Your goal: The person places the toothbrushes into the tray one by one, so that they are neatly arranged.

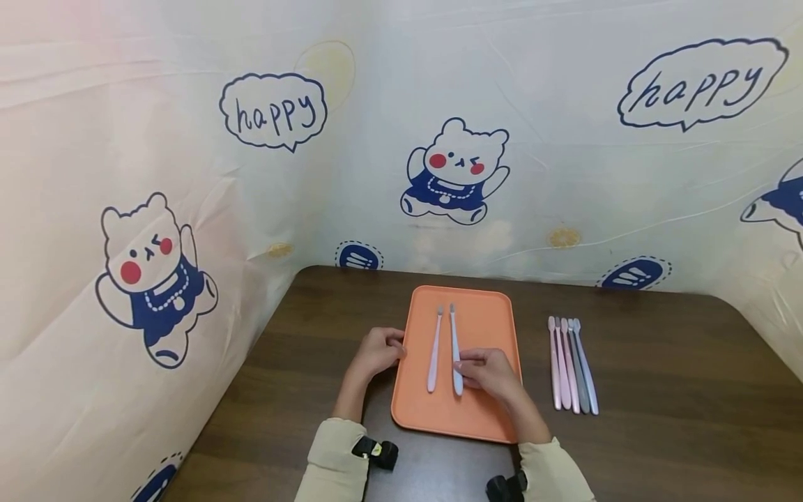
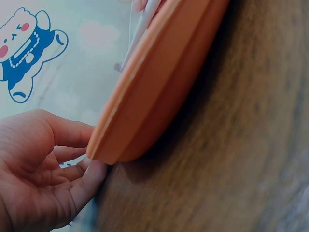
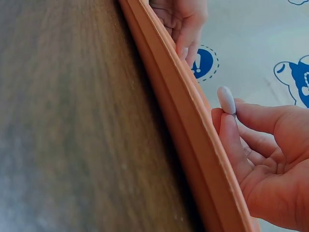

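Note:
An orange tray lies on the table. My left hand pinches its left rim; in the left wrist view the thumb and fingers meet at the tray's edge. Over the tray, my right hand holds a light blue toothbrush near the lower end of its handle. In the right wrist view that handle's rounded end sits between thumb and fingers. A pink toothbrush lies on the tray to the left of the blue one, bristle head pointing away from me.
To the right of the tray, several toothbrushes in pink, grey and blue lie side by side on the brown table. A patterned curtain rises behind the table and along its left side.

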`<state>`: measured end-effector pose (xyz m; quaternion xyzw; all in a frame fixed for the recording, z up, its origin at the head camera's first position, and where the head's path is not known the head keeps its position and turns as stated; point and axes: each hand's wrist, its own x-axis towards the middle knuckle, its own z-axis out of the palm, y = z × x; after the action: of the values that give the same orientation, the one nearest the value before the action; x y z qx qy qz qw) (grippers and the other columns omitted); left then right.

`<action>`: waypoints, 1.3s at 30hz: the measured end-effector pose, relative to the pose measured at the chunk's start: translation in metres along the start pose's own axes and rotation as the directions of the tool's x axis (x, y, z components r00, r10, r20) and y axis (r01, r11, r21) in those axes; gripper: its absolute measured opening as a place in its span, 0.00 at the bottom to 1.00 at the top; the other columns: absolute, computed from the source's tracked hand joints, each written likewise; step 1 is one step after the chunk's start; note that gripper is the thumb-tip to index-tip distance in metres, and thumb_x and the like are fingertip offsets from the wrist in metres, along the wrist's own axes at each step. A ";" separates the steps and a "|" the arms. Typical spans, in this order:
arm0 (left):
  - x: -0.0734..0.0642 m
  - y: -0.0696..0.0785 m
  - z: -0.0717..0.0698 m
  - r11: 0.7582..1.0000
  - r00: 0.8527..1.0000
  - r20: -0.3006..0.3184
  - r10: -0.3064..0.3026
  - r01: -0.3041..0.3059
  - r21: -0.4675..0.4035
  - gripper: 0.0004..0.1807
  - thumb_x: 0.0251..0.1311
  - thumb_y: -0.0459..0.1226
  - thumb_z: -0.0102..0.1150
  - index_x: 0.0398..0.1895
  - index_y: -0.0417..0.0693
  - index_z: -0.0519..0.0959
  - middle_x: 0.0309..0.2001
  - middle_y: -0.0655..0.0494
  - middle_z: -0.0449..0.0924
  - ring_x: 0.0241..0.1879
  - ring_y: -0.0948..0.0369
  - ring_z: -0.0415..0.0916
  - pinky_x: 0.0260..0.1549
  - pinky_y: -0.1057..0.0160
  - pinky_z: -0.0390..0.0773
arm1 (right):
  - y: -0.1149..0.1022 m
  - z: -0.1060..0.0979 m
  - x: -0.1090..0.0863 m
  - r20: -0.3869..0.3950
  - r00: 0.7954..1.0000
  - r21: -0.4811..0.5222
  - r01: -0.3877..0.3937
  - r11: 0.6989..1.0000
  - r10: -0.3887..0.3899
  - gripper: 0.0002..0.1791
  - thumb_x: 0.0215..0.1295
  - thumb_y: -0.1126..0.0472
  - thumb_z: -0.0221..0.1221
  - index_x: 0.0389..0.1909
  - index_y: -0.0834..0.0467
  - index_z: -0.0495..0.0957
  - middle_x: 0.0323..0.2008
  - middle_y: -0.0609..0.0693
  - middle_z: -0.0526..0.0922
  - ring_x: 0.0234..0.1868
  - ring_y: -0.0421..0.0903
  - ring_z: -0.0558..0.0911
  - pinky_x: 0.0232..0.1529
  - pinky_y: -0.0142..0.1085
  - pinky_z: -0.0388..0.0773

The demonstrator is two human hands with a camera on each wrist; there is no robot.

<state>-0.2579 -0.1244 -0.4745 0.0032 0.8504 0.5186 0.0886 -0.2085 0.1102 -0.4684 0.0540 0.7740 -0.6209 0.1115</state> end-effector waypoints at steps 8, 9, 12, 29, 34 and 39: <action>0.001 -0.001 0.000 1.000 1.000 0.006 -0.003 0.003 -0.001 0.21 0.56 0.25 0.59 0.55 0.33 0.82 0.31 0.51 0.80 0.29 0.63 0.76 0.31 0.66 0.82 | 0.001 0.006 0.007 -0.016 0.999 -0.021 -0.033 0.999 0.033 0.15 0.66 0.70 0.63 0.51 0.72 0.82 0.42 0.62 0.89 0.35 0.42 0.86 0.35 0.33 0.86; 0.001 -0.001 0.000 1.000 1.000 0.007 -0.003 0.003 -0.001 0.21 0.56 0.25 0.59 0.55 0.33 0.82 0.31 0.50 0.80 0.29 0.63 0.76 0.31 0.66 0.82 | 0.001 0.007 0.008 -0.020 0.999 -0.023 -0.034 0.999 0.033 0.15 0.66 0.70 0.63 0.51 0.72 0.82 0.42 0.62 0.89 0.35 0.41 0.86 0.35 0.33 0.86; 0.000 -0.001 0.000 1.000 1.000 0.005 0.001 -0.001 -0.002 0.21 0.55 0.25 0.60 0.55 0.33 0.82 0.31 0.50 0.81 0.29 0.63 0.77 0.31 0.65 0.82 | 0.000 0.008 0.008 -0.031 0.999 -0.025 -0.037 0.999 0.036 0.15 0.66 0.69 0.63 0.51 0.72 0.82 0.42 0.63 0.89 0.35 0.41 0.86 0.35 0.33 0.86; -0.002 0.001 0.000 1.000 1.000 -0.002 -0.003 0.003 0.000 0.21 0.56 0.25 0.59 0.55 0.33 0.82 0.30 0.51 0.80 0.29 0.63 0.76 0.31 0.65 0.82 | -0.001 0.012 0.006 -0.119 0.993 -0.119 -0.042 0.992 0.028 0.12 0.63 0.66 0.67 0.43 0.70 0.85 0.33 0.57 0.89 0.24 0.38 0.83 0.28 0.31 0.83; -0.002 0.002 0.000 1.000 1.000 -0.004 0.001 -0.001 0.007 0.21 0.56 0.25 0.60 0.55 0.33 0.82 0.32 0.50 0.81 0.29 0.63 0.76 0.31 0.65 0.81 | -0.002 0.013 0.006 -0.105 0.994 -0.159 -0.023 0.987 0.007 0.10 0.62 0.66 0.67 0.40 0.69 0.85 0.25 0.54 0.87 0.18 0.36 0.80 0.23 0.30 0.81; -0.002 0.003 0.000 1.000 1.000 -0.001 0.007 -0.007 0.005 0.21 0.55 0.25 0.60 0.55 0.33 0.82 0.30 0.51 0.79 0.29 0.63 0.75 0.30 0.66 0.81 | -0.001 0.014 0.007 -0.077 0.997 -0.191 -0.021 0.981 0.007 0.07 0.63 0.66 0.67 0.38 0.66 0.84 0.21 0.51 0.85 0.16 0.37 0.79 0.20 0.29 0.78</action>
<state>-0.2559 -0.1234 -0.4718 0.0061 0.8517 0.5168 0.0863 -0.2144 0.0963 -0.4721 0.0720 0.8334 -0.5403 0.0910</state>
